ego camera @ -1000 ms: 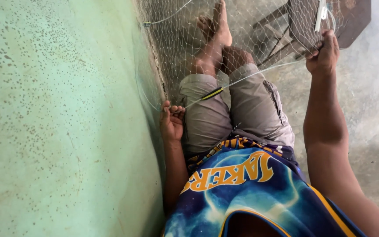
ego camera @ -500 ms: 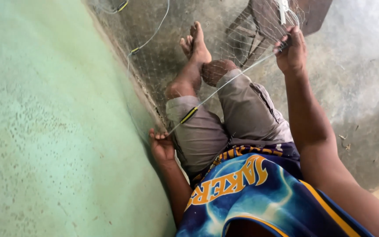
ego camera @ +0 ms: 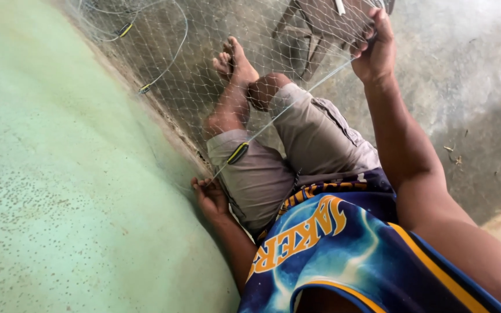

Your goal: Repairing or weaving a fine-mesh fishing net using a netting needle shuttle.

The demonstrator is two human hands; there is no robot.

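Two surfaces are framing the seated person: a pale green wall alongside and a grey concrete floor beneath. The fishing net is draping over the legs, its cord running taut between the left hand, pinching it low, and the raised right hand, fingers closed on it.

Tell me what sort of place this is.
Likely a plain work corner of a house or yard where fishing gear is handled: a bare grey concrete floor, a rough pale green painted wall, and a fine white mesh fishing net stretched between the person's hands.
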